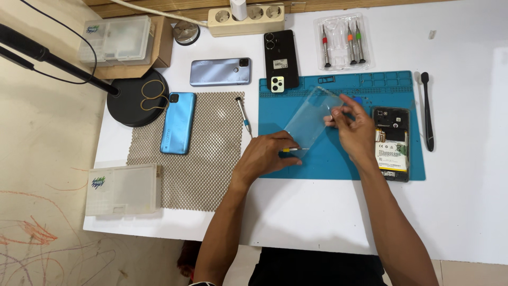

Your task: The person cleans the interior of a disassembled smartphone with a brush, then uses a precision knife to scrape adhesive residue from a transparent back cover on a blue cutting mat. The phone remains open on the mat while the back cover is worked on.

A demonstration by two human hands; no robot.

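Both forearms come up from the bottom edge over the white table [317,217]. Left hand [267,153] lies on the near edge of the blue mat [338,159], its fingers curled, and a thin tool with a yellow tip [288,150] shows just beyond them; whether the fingers pinch it or only rest beside it I cannot tell. Right hand [355,130] pinches the upper right edge of a clear case [312,119], which is tilted up off the mat between the two hands. Just right of that hand lies an opened phone [392,143], back off, its battery showing.

On the left a blue phone [179,123] lies face down on a mesh pad [203,153], with a screwdriver [244,114] at the pad's right edge. Farther off are a grey phone [220,71], a black phone [281,58], a pack of screwdrivers [343,42] and a power strip [246,18].

Risks, as I judge them: the case is thin and held at one edge, so a hard bend could crease or crack it, and a slip of the right hand could knock the opened phone beside it.

See-through as it is, the case has faint edges, and the left hand's fingertips are hidden beneath the hand.
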